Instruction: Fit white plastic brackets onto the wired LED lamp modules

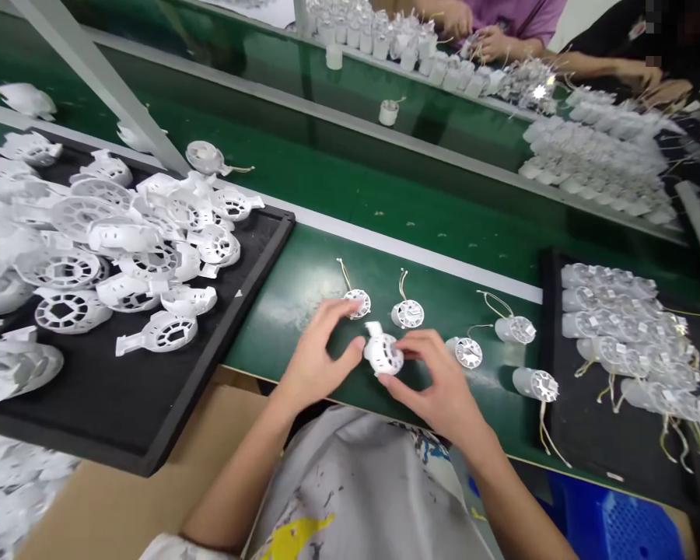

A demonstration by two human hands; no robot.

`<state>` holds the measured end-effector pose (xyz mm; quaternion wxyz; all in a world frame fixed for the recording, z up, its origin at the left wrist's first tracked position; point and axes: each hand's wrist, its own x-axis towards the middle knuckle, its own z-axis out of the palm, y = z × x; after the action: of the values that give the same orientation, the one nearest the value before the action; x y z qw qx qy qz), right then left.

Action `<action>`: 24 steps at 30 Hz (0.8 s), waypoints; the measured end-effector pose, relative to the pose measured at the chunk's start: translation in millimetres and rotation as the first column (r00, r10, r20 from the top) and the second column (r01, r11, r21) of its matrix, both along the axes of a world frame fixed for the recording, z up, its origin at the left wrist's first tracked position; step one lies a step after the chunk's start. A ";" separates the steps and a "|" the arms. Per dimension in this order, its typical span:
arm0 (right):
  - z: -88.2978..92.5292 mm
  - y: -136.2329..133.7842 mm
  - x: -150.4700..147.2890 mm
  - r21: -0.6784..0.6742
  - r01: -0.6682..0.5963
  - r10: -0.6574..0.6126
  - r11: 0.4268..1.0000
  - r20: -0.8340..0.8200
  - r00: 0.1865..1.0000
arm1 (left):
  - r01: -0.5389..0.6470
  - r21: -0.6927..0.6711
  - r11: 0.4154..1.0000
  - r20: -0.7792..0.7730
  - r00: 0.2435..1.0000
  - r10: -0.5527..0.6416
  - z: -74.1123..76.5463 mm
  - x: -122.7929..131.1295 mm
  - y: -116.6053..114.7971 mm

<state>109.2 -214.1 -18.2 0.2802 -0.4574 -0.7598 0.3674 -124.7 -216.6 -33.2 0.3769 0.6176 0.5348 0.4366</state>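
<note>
Both my hands meet over the green table's near edge. My left hand [320,350] and my right hand [437,373] pinch a small white slotted plastic housing [383,351] between their fingertips. Just behind them lie small round white lamp bases with thin wires: one [358,302] by my left fingers, one [407,313] in the middle, others [470,351] [516,329] [535,383] to the right.
A black tray [222,327] on the left is heaped with several white slotted housings [122,241]. Another black tray [589,435] on the right holds wired lamp bases. Across the green belt [350,179], other people's hands [490,43] work among rows of white parts. A blue crate [618,525] sits below.
</note>
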 end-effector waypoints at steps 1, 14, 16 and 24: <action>-4.7 -3.1 0.5 -0.012 -0.015 0.016 1.000 0.071 0.997 | -0.067 0.020 0.998 -0.157 0.985 0.069 -5.8 -4.7 10.6; -14.8 -0.5 -13.9 -0.128 -0.155 0.190 0.980 0.333 0.923 | -0.056 0.000 0.998 -0.511 0.858 0.048 -25.8 -41.7 -19.6; -16.2 0.9 -12.6 -0.098 -0.153 0.176 0.983 0.300 0.937 | -0.025 0.002 1.000 -0.544 0.839 0.022 -26.8 -44.0 -27.1; 0.0 25.5 -49.2 -0.028 -0.129 0.129 0.991 -0.018 0.991 | 0.049 0.018 0.999 -0.584 0.811 -0.029 -29.3 -41.2 -24.9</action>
<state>60.0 -188.5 -18.2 0.2550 -0.4083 -0.7801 0.3996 -165.9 -241.5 -62.5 0.1940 0.7384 0.6046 0.2270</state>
